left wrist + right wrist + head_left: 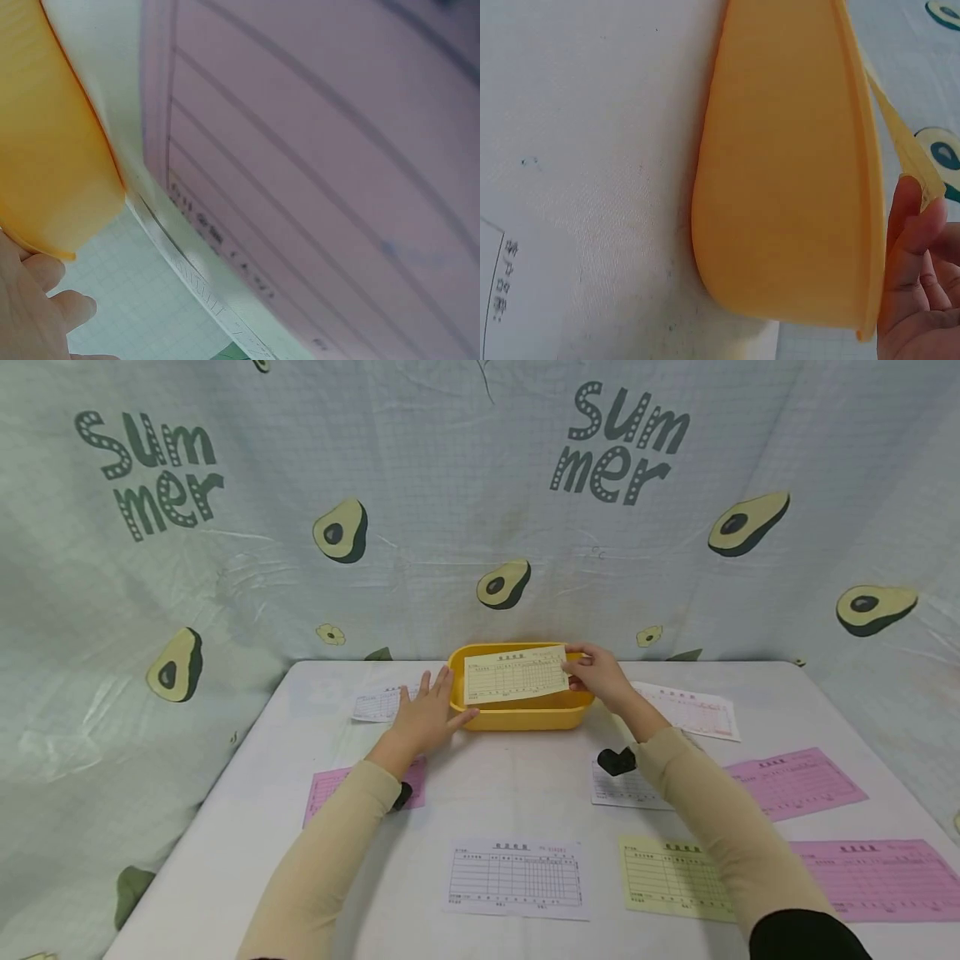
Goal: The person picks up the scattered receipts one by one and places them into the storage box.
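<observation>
A yellow plastic basket [528, 720] stands at the back middle of the table. Over its opening is a yellow receipt slip [516, 675], tilted, its right edge pinched between the thumb and fingers of my right hand [596, 675]. The right wrist view shows that pinch on the slip [904, 139] just above the basket's rim [874, 225]. My left hand [423, 714] rests with spread, straight fingers against the basket's left side. In the left wrist view, its fingers [71, 311] lie by the basket's end [60, 150].
A white slip [516, 878] lies at the front middle, a yellow one [671, 881] right of it. Pink slips [798, 783] and white slips [693, 710] lie to the right. A pink slip [326, 789] is under the left forearm; a white slip [375, 706] lies behind it.
</observation>
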Available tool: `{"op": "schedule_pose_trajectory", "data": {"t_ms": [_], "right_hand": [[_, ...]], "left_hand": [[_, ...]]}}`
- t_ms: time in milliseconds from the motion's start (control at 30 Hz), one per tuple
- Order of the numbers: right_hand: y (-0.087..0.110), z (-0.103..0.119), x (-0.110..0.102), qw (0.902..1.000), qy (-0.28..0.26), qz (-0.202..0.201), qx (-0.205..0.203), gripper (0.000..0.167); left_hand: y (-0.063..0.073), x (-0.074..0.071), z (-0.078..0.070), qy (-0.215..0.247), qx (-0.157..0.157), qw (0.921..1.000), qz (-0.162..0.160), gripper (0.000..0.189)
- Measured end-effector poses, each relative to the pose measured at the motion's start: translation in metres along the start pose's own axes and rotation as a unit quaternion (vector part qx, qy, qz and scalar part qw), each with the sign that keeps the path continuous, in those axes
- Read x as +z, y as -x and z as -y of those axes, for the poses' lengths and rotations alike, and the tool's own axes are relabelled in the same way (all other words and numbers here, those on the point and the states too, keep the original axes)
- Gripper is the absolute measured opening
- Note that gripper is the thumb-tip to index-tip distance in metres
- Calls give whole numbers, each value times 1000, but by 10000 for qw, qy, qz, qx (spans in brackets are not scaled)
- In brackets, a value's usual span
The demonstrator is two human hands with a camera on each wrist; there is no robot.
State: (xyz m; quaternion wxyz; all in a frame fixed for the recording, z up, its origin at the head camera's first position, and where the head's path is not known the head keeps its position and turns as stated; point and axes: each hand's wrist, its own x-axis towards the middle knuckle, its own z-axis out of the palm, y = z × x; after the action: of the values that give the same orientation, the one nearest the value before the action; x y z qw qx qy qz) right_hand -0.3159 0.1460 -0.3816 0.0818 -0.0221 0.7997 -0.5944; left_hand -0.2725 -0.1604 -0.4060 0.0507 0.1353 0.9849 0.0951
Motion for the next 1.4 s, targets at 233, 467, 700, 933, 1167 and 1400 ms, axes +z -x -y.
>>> {"op": "schedule_pose_trajectory", "data": {"t_ms": [233, 467, 700, 933, 1167, 1400], "right_hand": [[-7, -1, 7, 9999, -117, -49, 48, 48], [-16, 2, 15, 9995, 166, -169, 186, 46], [-18, 2, 23, 9993, 338, -85, 103, 43], [-19, 2, 28, 9993, 357, -61, -35, 41], [-21, 0, 31, 9986, 507, -94, -72, 41], [-20, 0, 33, 9914, 1255, -218, -305, 42]], "left_hand": [[2, -2, -3, 4, 9, 10000, -14, 96], [2, -3, -2, -19, -16, 10000, 9, 96], [1, -2, -2, -3, -18, 10000, 22, 97], [0, -2, -1, -2, -4, 10000, -8, 97], [0, -1, 0, 16, 7, 10000, -48, 97], [-2, 0, 0, -21, -19, 10000, -60, 97]]}}
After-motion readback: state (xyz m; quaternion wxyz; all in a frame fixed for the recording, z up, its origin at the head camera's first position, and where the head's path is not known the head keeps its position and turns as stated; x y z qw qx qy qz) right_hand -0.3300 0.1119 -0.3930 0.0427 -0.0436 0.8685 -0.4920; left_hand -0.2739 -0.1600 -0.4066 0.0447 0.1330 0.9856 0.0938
